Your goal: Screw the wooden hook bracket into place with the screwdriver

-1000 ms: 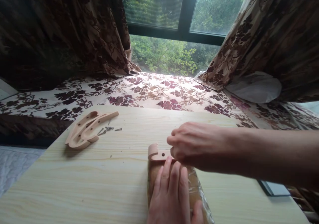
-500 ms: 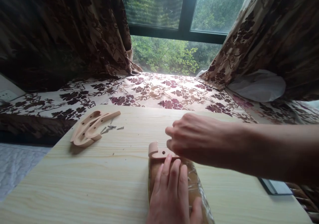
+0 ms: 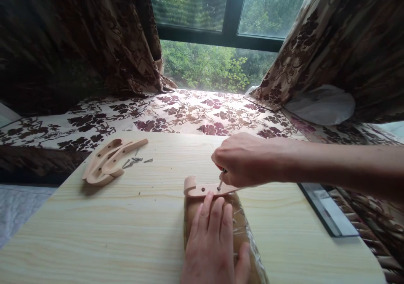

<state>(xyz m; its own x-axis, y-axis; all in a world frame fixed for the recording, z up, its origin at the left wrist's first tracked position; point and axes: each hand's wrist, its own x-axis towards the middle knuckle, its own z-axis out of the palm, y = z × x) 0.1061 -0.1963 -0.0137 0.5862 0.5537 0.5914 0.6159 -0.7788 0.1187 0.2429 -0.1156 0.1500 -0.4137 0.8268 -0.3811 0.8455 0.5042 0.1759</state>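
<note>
Fingers (image 3: 217, 154) of the right hand (image 3: 242, 160) curled tight, pinching a tool with a thin shaft (image 3: 221, 181) set at one hole of a curved wooden piece (image 3: 195, 191).

The piece lay at the far end of a brown wrapped package (image 3: 239, 234) on the bench (image 3: 139, 237), while the left hand (image 3: 210, 250) pressed down on the package, its fingers slightly spread and one tip at the wood's edge. Work looked partway along: one hole was being tended, the dark hole beside it too small to read. Other curved pieces (image 3: 109, 165), nested together, and loose screws (image 3: 135, 160) lay well apart to the left, apparently unused.
</note>
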